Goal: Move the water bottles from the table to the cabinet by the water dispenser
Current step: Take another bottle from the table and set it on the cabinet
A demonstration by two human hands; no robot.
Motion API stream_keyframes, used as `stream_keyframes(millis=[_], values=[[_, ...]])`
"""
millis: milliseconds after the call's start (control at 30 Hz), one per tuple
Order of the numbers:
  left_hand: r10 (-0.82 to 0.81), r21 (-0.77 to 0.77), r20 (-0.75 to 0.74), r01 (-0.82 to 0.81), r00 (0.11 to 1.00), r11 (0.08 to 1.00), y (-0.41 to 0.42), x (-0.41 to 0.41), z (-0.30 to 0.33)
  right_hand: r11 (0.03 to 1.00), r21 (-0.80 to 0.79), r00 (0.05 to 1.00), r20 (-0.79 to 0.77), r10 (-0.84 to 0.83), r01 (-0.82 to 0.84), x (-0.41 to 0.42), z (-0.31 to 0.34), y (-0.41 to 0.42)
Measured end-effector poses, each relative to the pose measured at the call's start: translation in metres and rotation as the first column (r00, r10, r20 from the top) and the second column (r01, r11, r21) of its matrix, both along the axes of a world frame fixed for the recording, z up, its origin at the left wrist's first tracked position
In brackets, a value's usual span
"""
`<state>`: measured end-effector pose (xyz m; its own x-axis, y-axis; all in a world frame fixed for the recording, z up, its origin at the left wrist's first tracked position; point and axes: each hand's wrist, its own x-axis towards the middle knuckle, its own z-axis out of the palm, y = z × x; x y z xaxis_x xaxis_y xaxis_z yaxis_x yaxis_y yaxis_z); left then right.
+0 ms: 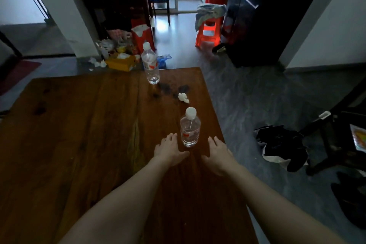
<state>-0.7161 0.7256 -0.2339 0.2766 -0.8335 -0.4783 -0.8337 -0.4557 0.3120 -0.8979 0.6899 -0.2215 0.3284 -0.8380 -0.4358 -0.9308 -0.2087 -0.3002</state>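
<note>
Brown wooden table (79, 125) under both forearms. Left hand (169, 149) open, fingers straight, just left of near water bottle (190, 130). Bottle upright between the hands, untouched. Right hand (217, 154) open, just right of it. Beyond the hands: crumpled tissue (183, 97), then far water bottle (150, 64), upright near the table's far edge.

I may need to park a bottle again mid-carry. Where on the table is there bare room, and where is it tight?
The wooden table is bare across its whole left half, left of the far bottle. It is tight on the right: the near bottle stands between the left hand and right hand, with a crumpled tissue beyond it.
</note>
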Motion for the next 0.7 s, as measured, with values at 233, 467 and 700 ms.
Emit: stream_keyframes(millis=[233, 467, 700], values=[[0.197, -0.125, -0.316, -0.247, 0.928, 0.961, -0.019, 0.004, -0.01, 0.999, 0.047, 1.0, 0.023, 0.009, -0.01, 0.008, -0.026, -0.011], [0.081, -0.351, -0.642, -0.386, 0.763, 0.853, -0.028, -0.011, 0.0, 0.998, 0.058, 0.999, 0.046, 0.012, -0.014, 0.01, -0.028, -0.012], [0.102, -0.402, -0.582, -0.394, 0.807, 0.826, -0.009, -0.011, 0.008, 0.969, 0.216, 0.93, 0.318, -0.187, 0.12, 0.006, -0.018, 0.006]])
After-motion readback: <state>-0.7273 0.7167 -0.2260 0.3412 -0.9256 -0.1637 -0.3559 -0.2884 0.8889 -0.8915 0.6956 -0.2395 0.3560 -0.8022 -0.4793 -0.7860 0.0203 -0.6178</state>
